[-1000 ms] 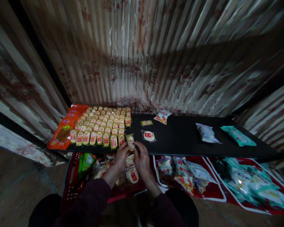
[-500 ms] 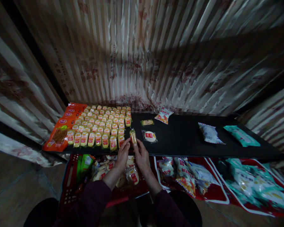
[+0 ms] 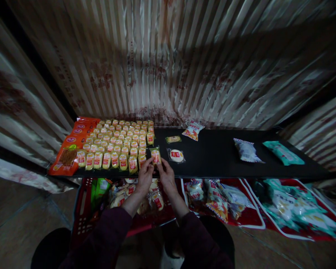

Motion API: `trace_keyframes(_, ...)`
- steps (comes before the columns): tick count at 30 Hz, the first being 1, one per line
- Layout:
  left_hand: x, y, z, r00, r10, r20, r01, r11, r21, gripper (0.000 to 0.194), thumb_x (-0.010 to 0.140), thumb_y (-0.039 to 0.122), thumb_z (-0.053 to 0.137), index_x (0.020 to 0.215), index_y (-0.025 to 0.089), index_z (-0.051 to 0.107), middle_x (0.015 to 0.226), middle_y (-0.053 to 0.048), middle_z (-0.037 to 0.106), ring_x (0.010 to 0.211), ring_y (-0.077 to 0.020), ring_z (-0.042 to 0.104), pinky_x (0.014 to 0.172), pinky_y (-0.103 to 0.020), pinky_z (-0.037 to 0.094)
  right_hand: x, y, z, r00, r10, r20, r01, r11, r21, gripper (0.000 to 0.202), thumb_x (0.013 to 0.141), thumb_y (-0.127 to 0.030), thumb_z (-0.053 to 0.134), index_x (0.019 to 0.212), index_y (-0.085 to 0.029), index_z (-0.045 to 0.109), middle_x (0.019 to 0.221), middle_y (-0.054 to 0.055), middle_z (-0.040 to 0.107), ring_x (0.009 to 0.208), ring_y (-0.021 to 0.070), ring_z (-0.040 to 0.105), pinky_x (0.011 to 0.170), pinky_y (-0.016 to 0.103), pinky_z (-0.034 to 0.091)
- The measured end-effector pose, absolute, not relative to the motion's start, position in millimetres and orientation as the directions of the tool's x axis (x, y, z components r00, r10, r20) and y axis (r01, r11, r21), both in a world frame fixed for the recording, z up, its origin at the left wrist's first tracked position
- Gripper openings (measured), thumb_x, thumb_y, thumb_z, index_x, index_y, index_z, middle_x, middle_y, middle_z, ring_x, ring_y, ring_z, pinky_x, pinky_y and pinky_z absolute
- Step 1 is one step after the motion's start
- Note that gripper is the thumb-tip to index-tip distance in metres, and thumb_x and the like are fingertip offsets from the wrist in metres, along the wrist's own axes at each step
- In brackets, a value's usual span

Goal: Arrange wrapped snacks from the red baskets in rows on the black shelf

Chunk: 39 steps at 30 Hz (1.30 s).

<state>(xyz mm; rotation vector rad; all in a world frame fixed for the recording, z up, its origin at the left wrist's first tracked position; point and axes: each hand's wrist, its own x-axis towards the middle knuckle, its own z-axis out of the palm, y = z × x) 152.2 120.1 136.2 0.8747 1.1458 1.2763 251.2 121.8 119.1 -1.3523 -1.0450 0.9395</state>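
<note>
An oblong yellow snack in clear, red-labelled plastic is pinched, projecting forward, between left hand and right hand.

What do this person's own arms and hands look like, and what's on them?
The dark purple fabric left sleeve and matching right sleeve end short of the wrists. The left hand and right hand wear no gloves; no watch shows. It's too dim to tell about rings.

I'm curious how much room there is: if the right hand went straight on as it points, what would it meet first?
The held packet, which the right hand already touches. Past it, perhaps the packet rows or the curtain; depth is unclear.
</note>
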Motion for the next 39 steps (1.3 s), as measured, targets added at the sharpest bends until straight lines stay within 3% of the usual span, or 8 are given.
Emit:
trace_keyframes(11,156.2,127.1,143.7,-0.076,0.983,-0.166,-0.209,0.147,0.967,0.037,0.073,0.012,0.052,0.107,0.019,0.066,0.100,-0.008,0.065,0.084,-0.0170,0.059,0.069,-0.027,0.052,252.5,133.1,112.1,0.324,0.946,0.015,-0.013,0.020,-1.000,0.044,0.076,-0.044,0.058,0.113,-0.020,0.060,0.105,0.006,0.068,0.091,0.0221,0.063,0.083,0.036,0.050)
trace_keyframes(16,159.6,130.5,139.8,-0.127,0.979,-0.158,-0.168,0.136,0.976,0.036,0.073,0.009,0.048,0.104,0.017,0.065,0.108,-0.008,0.063,0.093,-0.0171,0.058,0.073,-0.027,0.053,252.2,142.7,104.2,0.322,0.947,0.001,0.012,-0.003,-1.000,0.049,0.076,-0.046,0.057,0.117,-0.019,0.058,0.093,0.005,0.070,0.083,0.0214,0.064,0.078,0.036,0.051)
trace_keyframes(21,163.3,138.3,135.2,-0.142,0.987,-0.078,-0.048,0.071,0.996,0.036,0.076,0.009,0.045,0.106,0.018,0.063,0.112,-0.007,0.062,0.102,-0.0173,0.057,0.082,-0.030,0.052,253.5,155.1,101.0,0.306,0.952,0.030,0.049,0.015,-0.999,0.046,0.078,-0.047,0.056,0.112,-0.018,0.059,0.102,0.007,0.068,0.092,0.0213,0.063,0.084,0.035,0.048)
trace_keyframes(28,169.9,156.8,147.3,-0.133,0.991,-0.008,0.259,0.043,0.965,0.039,0.079,0.012,0.045,0.116,0.017,0.058,0.123,-0.010,0.059,0.118,-0.0190,0.051,0.106,-0.037,0.036,259.1,181.1,95.9,0.336,0.934,0.122,0.193,0.058,-0.979,0.036,0.078,-0.045,0.055,0.102,-0.019,0.064,0.096,0.006,0.070,0.088,0.0207,0.063,0.082,0.034,0.048)
trace_keyframes(39,186.7,180.4,159.9,-0.170,0.981,-0.095,0.366,0.153,0.918,0.042,0.087,0.020,0.038,0.127,0.013,0.050,0.146,-0.013,0.038,0.137,-0.0183,0.029,0.114,-0.032,0.020,257.4,217.3,96.3,0.331,0.924,0.190,0.294,0.091,-0.952,0.028,0.077,-0.036,0.055,0.095,-0.018,0.067,0.093,0.007,0.069,0.084,0.0194,0.061,0.081,0.033,0.048)
